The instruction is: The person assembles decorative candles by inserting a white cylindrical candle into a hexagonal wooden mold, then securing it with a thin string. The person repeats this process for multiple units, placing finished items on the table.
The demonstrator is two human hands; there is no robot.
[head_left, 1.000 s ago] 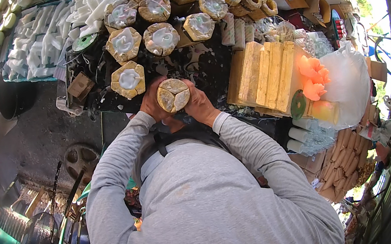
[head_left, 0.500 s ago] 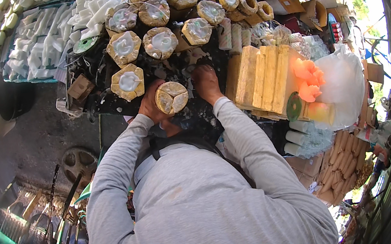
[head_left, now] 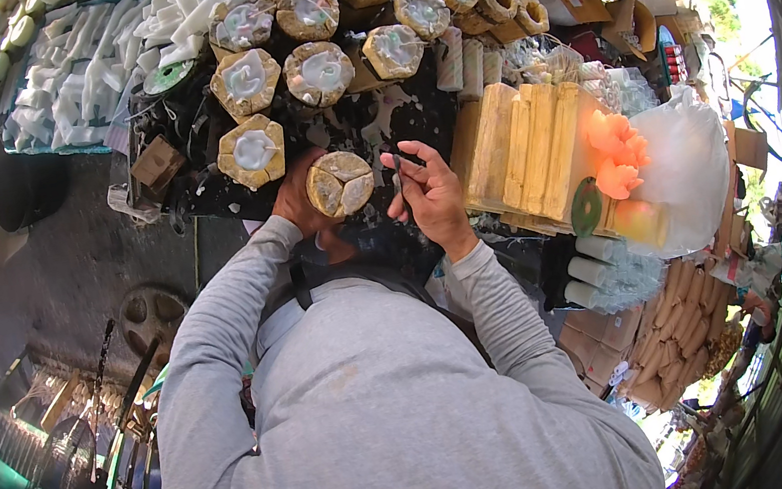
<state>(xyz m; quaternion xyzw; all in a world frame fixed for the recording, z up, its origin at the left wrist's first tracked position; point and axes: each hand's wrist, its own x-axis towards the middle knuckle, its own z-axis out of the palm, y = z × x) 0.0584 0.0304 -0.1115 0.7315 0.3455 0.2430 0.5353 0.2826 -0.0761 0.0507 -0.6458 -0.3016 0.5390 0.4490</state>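
Note:
My left hand (head_left: pixel 299 201) is wrapped around the side of a round mould (head_left: pixel 340 183), yellowish brown, whose upright top face is split into three wedges. To its right, my right hand (head_left: pixel 438 199) is raised with a thin dark tool (head_left: pixel 398 175) pinched between thumb and fingers; its exact kind is too small to make out. Just beyond my left hand stands a hexagonal mould (head_left: pixel 253 154) with a whitish, waxy filling. Several more filled moulds (head_left: pixel 319 74) stand behind it on the black, wax-spotted table (head_left: pixel 382 116).
On the right, yellow blocks (head_left: pixel 528 148) sit beside an orange flower-shaped piece (head_left: pixel 616 153) and a clear plastic bag (head_left: pixel 688 165). White sticks (head_left: pixel 74 84) are heaped at the far left. A small brown box (head_left: pixel 158 165) lies at the table's left edge.
My right hand has risen off the table toward me and now shows the thin dark tool in its fingers. My left hand and its mould have stayed nearly in place.

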